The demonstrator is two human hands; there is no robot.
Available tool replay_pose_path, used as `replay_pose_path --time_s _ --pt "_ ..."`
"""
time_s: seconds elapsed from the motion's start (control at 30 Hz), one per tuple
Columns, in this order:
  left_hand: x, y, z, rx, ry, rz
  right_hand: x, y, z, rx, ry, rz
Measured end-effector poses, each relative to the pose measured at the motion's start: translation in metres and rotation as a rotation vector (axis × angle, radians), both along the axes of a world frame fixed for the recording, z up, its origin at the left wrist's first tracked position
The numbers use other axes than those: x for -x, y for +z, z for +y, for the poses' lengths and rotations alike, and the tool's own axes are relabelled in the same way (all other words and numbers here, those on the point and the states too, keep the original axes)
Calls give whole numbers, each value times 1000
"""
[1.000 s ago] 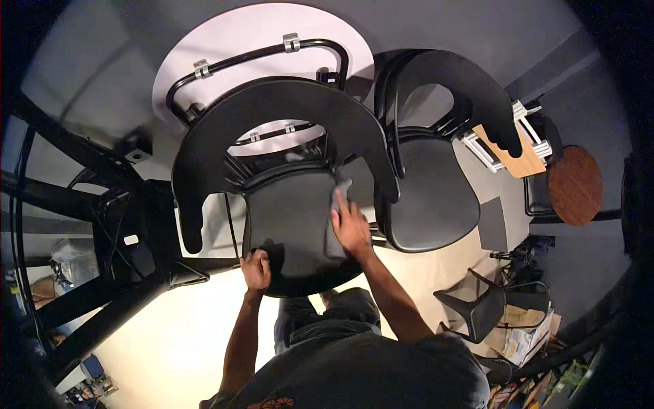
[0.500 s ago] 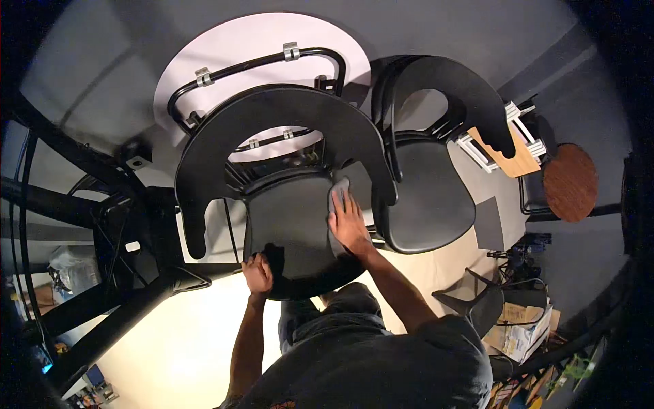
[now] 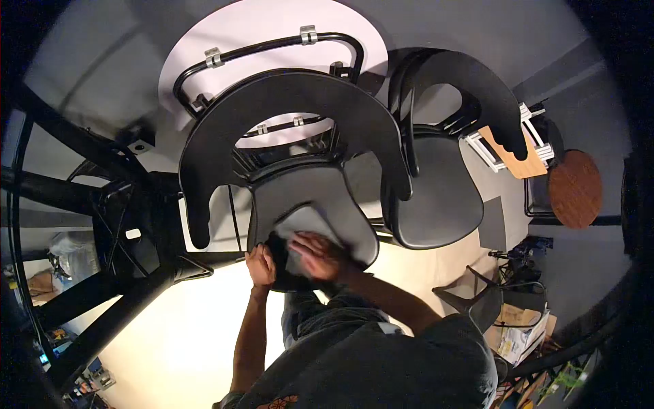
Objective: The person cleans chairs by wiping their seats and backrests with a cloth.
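A black chair [image 3: 293, 183] with a curved backrest stands in front of me, its padded seat facing up. My left hand [image 3: 260, 266] is closed round the left front edge of the seat. Across the front of the seat lies my right hand [image 3: 317, 255], blurred by motion, pressing on a grey cloth [image 3: 308, 219]. Its fingers point left, toward my left hand. Part of the cloth is hidden beneath the palm, and a dark shadow falls on the seat between the hands.
A second black chair [image 3: 436, 198] stands close on the right. Behind them leans a round white tabletop [image 3: 235, 31] with a black tube frame. Farther right are a white folding stool with a wooden top [image 3: 507, 153] and a brown round top [image 3: 575, 189]. Black beams [image 3: 122, 307] run along the left.
My right hand has swept with the cloth from the seat's right side toward its front middle. My left hand still grips the seat edge. The view has shifted slightly.
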State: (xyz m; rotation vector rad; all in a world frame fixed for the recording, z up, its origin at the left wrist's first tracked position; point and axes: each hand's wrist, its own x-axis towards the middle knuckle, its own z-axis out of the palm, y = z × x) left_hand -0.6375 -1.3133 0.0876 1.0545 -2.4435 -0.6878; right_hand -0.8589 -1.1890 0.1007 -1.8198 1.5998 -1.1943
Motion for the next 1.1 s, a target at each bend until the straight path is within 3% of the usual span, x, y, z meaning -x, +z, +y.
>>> replay_pose_path --time_s 0.07,0.13,0.3,0.4,0.57,0.73,0.8,0.83,0.9,0.97,1.1 --pt "6 8 -1 16 -24 -48 37 -12 10 117 -209 400" --pt "11 11 2 21 -7 -52 78 23 -6 -161 -239 601" --pt "19 19 -1 76 54 -83 110 0 -108 -16 -405 615" --pt "25 21 1 97 104 -65 80 -16 -171 -88 -522 667" --pt "26 35 2 24 90 -45 -10 -20 -230 -67 -339 657" --pt "24 30 1 133 105 -14 27 -26 -216 68 -211 610" --pt "27 32 4 112 114 -8 82 -19 -190 -78 -281 727" --pt "26 35 4 96 118 -6 102 -7 -176 -289 -335 716" --pt "30 40 2 70 127 2 131 -9 -140 -28 -469 628" --pt "33 38 2 72 125 17 129 8 -93 -67 -452 656" --pt "30 35 1 88 118 17 78 15 28 -476 -568 558"
